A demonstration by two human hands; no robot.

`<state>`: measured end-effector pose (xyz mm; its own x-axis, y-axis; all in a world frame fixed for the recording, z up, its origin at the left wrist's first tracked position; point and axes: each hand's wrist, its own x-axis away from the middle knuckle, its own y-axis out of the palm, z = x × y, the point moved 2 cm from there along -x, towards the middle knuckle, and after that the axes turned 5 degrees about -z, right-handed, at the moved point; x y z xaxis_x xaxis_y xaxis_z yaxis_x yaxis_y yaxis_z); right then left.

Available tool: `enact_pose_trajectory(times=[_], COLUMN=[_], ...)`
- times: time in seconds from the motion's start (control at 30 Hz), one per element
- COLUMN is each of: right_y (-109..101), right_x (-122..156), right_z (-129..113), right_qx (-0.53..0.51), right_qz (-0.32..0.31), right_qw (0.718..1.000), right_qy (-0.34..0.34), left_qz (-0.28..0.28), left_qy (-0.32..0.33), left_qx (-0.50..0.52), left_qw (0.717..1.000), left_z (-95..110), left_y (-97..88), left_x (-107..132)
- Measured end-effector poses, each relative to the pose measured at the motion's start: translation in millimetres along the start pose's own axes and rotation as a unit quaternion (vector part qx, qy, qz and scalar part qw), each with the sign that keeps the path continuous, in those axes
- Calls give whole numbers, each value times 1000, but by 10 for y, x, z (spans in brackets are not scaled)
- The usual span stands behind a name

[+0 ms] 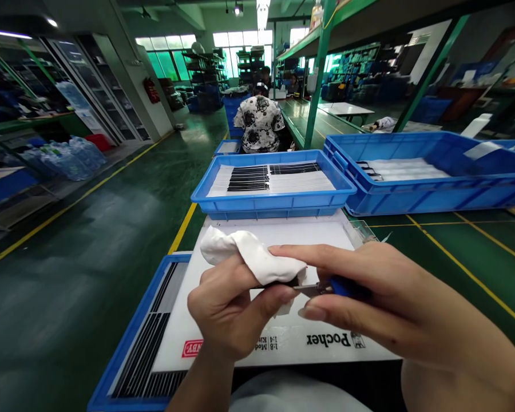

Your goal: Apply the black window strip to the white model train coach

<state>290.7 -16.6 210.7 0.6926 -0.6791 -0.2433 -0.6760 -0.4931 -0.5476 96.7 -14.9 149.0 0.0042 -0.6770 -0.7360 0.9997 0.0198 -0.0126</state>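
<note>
Cloth (251,254) and blue-handled tool (343,286) meet inside edges of white board (309,240).

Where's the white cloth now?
In the head view, the white cloth is in the left hand, above a white printed board, near the blue-handled tool in the right hand.

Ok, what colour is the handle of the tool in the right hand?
The tool's handle is blue; it shows best in the head view.
</note>
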Motion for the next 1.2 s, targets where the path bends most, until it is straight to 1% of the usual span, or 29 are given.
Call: enact_pose_trajectory(times=[0.23, 0.33, 0.43, 0.6, 1.2], right_y=[-7, -5, 5, 28, 60], right_x=[-11, -7, 6, 20, -4], right_z=[-1, 7, 30, 62, 69], right_qx=[-13, -10, -11, -12, -18], right_qz=[-12, -13, -11, 8, 9], right_qw=[1000, 1000, 1000, 1000, 999], right_qy=[3, 6, 5, -2, -26], left_qz=[-13, -31, -43, -41, -31], left_qy=[14, 54, 71, 67, 60], left_qx=[6, 0, -1, 16, -4], left_qw=[1000, 998, 997, 997, 998], left_z=[-42, -67, -84, -80, -92], left_y=[-27, -44, -51, -44, -69], left_x=[7, -5, -19, -25, 15])
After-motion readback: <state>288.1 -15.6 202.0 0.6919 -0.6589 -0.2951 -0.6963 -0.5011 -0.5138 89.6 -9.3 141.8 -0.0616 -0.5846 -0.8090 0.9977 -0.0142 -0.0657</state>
